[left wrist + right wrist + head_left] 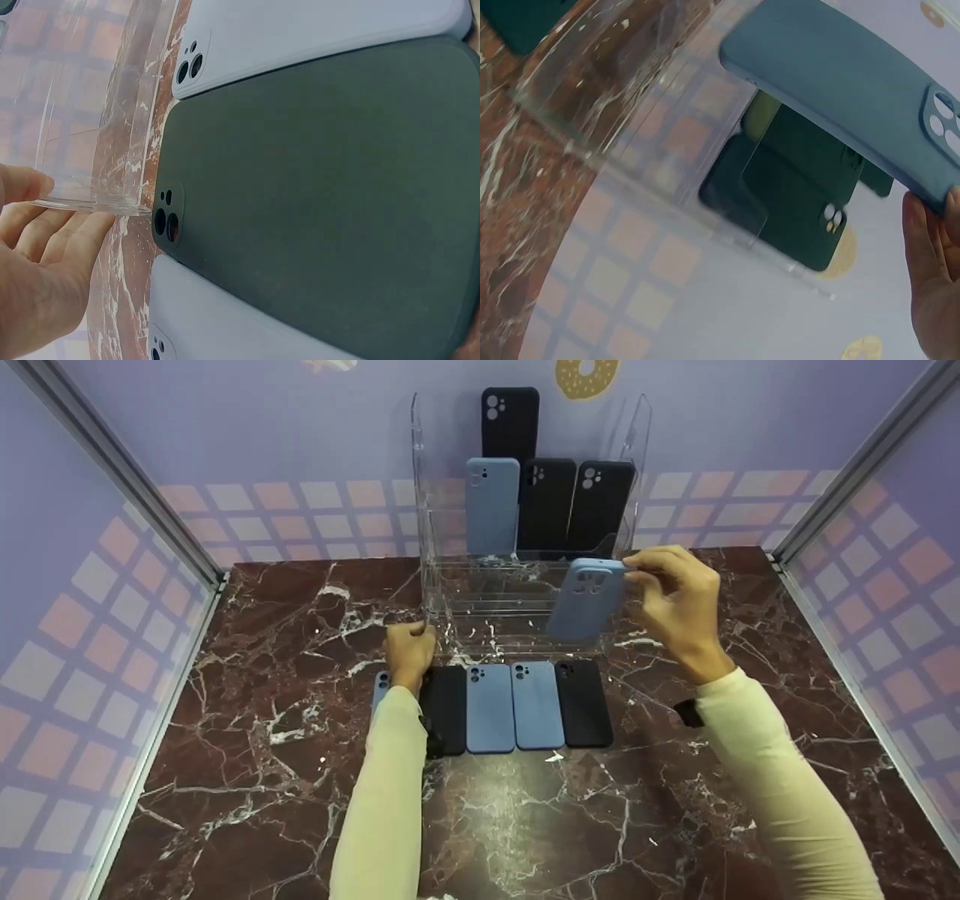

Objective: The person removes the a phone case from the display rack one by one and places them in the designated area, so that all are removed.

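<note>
A clear stepped rack stands at the back of the table, and phone cases stand upright in its upper steps. The rearmost step holds a single black case; on the step in front of it are, from left to right in the head view, a blue case, a middle black case and a right-hand black case, the last leaning a little to the right. The right hand pinches a held blue case near its top corner, fingers and thumb closed on the edge; this case hangs tilted, its camera cutouts upward, before the rack's lower steps, and whether it touches them I cannot tell. The left hand grips the rack's left side panel at its front, thumb on one face and fingers on the other, as the left wrist view shows. On the table in front of the rack lies a row of five cases, backs up: an end blue case, partly hidden by the left arm, then a black one, two blue ones side by side, and another black one.
</note>
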### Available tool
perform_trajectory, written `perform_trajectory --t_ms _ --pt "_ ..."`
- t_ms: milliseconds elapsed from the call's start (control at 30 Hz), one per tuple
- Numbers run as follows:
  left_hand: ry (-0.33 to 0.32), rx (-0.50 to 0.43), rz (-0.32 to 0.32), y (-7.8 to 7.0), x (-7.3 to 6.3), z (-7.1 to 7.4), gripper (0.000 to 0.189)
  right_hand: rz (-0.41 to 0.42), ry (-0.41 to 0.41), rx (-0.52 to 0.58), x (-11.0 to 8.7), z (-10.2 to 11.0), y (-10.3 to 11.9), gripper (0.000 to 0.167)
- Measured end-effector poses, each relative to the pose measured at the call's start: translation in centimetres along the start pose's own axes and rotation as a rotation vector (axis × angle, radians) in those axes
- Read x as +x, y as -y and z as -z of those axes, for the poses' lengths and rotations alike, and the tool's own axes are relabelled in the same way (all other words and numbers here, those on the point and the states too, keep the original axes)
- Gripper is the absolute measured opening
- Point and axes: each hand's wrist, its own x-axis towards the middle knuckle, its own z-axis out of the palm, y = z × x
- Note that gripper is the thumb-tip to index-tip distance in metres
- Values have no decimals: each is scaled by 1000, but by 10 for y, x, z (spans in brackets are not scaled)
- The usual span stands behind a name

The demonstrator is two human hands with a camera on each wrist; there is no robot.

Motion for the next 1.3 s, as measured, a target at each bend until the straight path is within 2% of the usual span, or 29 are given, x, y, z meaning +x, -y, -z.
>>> perform_trajectory --t_ms 333,467,800,1300 --pt "-2 24 4 -1 1 1 24 -53 155 -97 -10 37 -23 14" --pt "-10 40 1 0 1 0 24 -103 213 -144 -16 48 -32 14" --pt "-20 30 2 0 2 -1 23 -384 360 -200 -35 71 -62 9" --pt "-26 42 -15 0 2 0 24 -640 543 -178 -61 79 -95 10"
